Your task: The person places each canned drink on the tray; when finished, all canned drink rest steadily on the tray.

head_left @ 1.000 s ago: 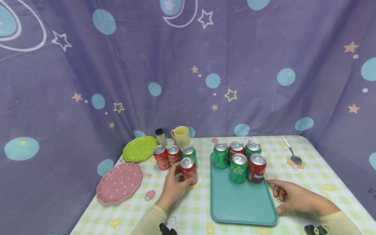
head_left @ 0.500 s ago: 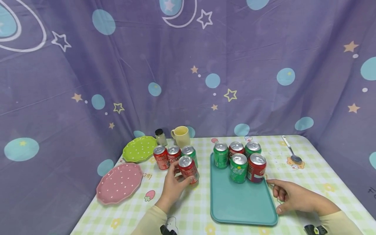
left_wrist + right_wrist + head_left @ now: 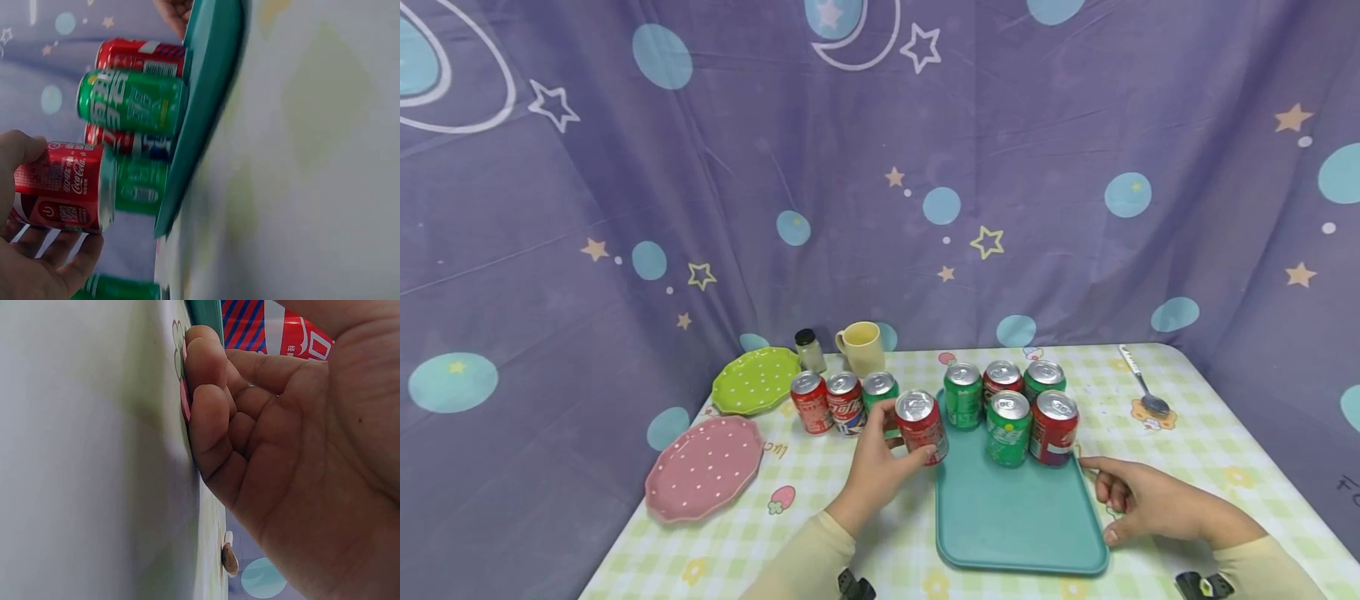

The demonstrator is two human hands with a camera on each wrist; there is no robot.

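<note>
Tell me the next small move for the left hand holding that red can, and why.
Probably carry the red can a little further right and set it down on the bare part of the teal tray. The left hand grips it lifted at the tray's left edge, five cans already stand at the far end, and the right hand rests at the tray's right rim.
</note>
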